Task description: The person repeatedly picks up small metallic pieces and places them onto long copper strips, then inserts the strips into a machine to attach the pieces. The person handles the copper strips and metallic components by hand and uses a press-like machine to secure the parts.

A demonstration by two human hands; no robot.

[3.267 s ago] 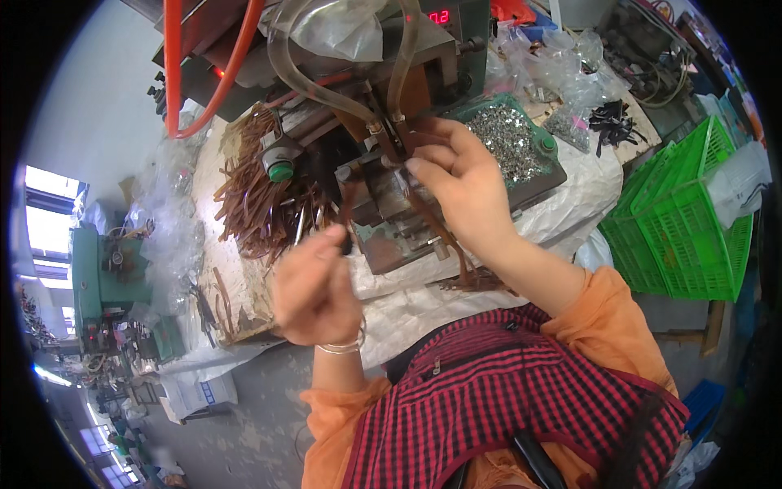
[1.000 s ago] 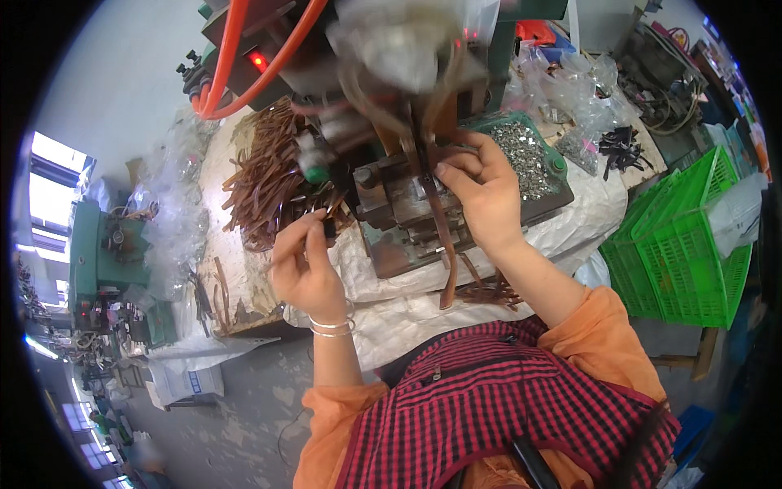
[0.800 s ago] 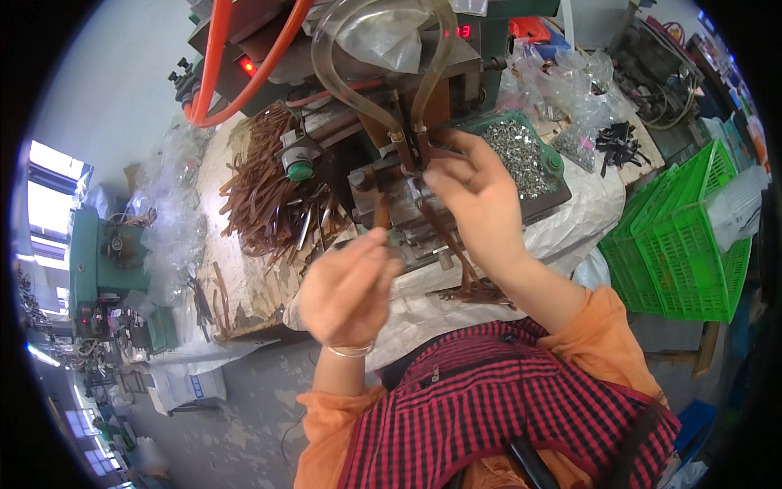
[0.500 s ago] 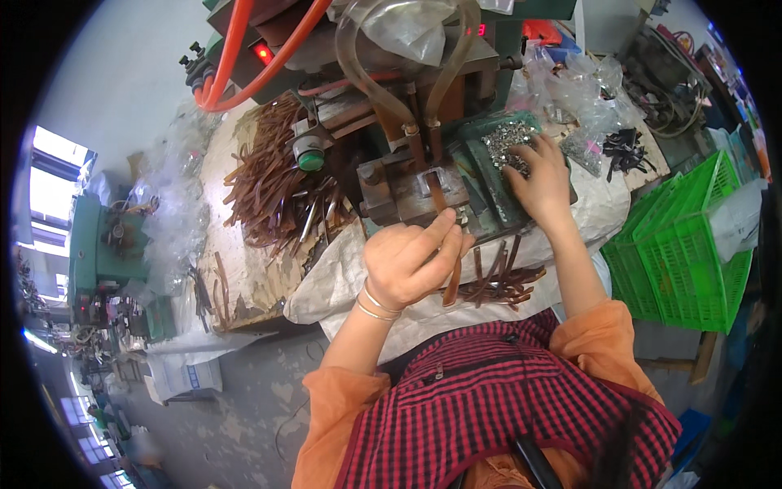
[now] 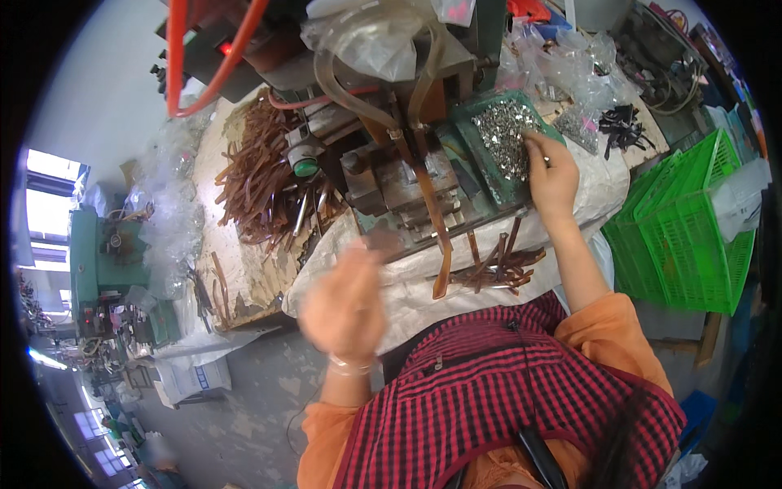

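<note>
Motion smears my left hand (image 5: 346, 306); it hangs over the cloth left of the machine's die block (image 5: 407, 183), and its fingers cannot be made out. A long brown strap (image 5: 434, 216) lies across the block, its lower end hanging over the front. At the right side of a green tray (image 5: 509, 196), my right hand (image 5: 555, 175) has thumb and fingers pinched together beside a heap of small shiny metal pieces (image 5: 505, 134). Whatever sits in that pinch is too small to name.
A big pile of brown straps (image 5: 261, 179) lies left of the machine, near a green push button (image 5: 305, 168). More straps (image 5: 505, 265) rest on the white cloth in front. Orange hoses (image 5: 175, 57) hang at upper left. A green crate (image 5: 676, 236) stands at right.
My left hand has let go of the strap at the block and moved left and toward me. My right hand has shifted from over the metal pieces to the tray's right side, fingers now pinched.
</note>
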